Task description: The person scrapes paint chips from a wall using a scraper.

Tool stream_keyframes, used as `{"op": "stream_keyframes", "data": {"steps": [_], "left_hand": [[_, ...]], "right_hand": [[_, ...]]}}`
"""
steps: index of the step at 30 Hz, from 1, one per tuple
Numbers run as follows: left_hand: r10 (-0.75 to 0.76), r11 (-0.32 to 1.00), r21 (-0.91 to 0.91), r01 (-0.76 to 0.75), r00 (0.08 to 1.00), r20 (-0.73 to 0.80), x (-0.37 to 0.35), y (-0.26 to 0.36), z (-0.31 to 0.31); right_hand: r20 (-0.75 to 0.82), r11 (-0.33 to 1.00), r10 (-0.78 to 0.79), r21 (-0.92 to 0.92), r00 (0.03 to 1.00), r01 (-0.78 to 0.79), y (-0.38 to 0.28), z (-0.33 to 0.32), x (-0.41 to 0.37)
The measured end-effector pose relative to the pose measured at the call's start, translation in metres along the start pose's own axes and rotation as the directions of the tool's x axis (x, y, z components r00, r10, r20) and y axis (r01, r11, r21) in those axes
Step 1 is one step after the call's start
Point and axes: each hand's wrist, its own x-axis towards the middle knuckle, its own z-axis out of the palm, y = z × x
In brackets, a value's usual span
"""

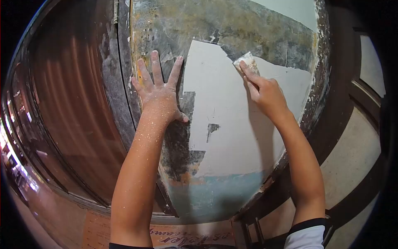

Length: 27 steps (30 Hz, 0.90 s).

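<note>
My left hand (159, 97) lies flat with its fingers spread on the dark, scraped part of a wall panel (174, 141), dusted with pale powder. At the upper right, my right hand (264, 87) grips a small flat scraper (247, 62) smeared with white and tan residue. The scraper's edge meets the upper border of a white layer (226, 95) on the panel, where it borders the mottled dark surface. A small dark patch (212, 128) shows within the white layer.
Left of the panel stands a dark wooden frame with a reddish-brown curtain (70, 95) behind it. A blue-green band (215, 193) crosses the panel's lower part. Brown cardboard with lettering (190, 235) lies below. Dark wooden framework (344, 112) is on the right.
</note>
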Motion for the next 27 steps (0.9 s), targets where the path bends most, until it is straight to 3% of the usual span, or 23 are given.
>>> {"op": "stream_keyframes", "data": {"steps": [5, 8, 18, 22, 27], "left_hand": [[-0.024, 0.997, 0.07, 0.025, 1.0, -0.019, 0.002, 0.002, 0.003], [-0.019, 1.0, -0.003, 0.019, 1.0, 0.016, 0.002, 0.001, -0.001], [0.013, 1.0, -0.023, -0.014, 0.999, -0.038, 0.0, -0.004, 0.004], [-0.001, 1.0, -0.005, 0.001, 1.0, -0.031, 0.0, -0.001, 0.004], [-0.007, 0.999, 0.037, 0.01, 0.997, -0.078, 0.001, 0.001, 0.006]], "right_hand": [[-0.048, 1.0, -0.013, 0.017, 0.999, 0.014, -0.025, 0.001, 0.024], [-0.045, 1.0, 0.009, 0.01, 0.999, -0.009, -0.03, -0.001, 0.027], [-0.081, 0.993, -0.06, 0.094, 0.995, 0.067, 0.023, 0.011, -0.02], [-0.073, 0.998, -0.06, 0.007, 0.996, 0.061, 0.02, 0.008, -0.018], [-0.093, 0.995, -0.074, 0.066, 0.993, 0.081, 0.018, 0.012, -0.015]]}}
